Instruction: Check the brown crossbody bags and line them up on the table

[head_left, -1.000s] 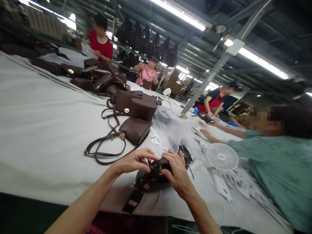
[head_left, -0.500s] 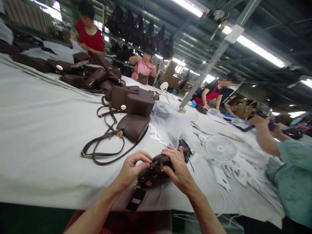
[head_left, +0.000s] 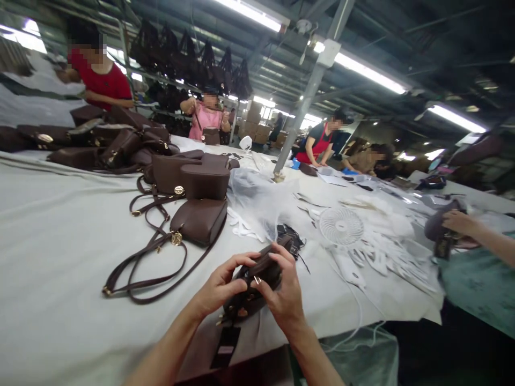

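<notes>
A small dark brown handbag (head_left: 254,304) with gold fittings stands at the near edge of the table, between my hands. My left hand (head_left: 223,281) grips its left upper edge, thumb in front and fingers over the top. From the right, my right hand (head_left: 286,287) clasps the upper side, its thumb beside a gold buckle-like fitting (head_left: 256,280). A black hang tag (head_left: 226,346) dangles below the bag. Behind my right fingers lies a bundle of black straps or cords (head_left: 295,244). My fingers partly hide the bag's top.
Brown bags with straps (head_left: 199,220) lie ahead to the left, beside a larger bag pile (head_left: 116,145). Clear plastic (head_left: 257,198), a white fan (head_left: 341,226) and white strips (head_left: 390,262) lie to the right. A co-worker's hand (head_left: 458,221) holds a dark bag; other people stand farther back.
My view has swung right. My right hand's fingers have curled more closely round the bag, and my left fingers have moved over its top edge. The co-worker at right has lowered their arms.
</notes>
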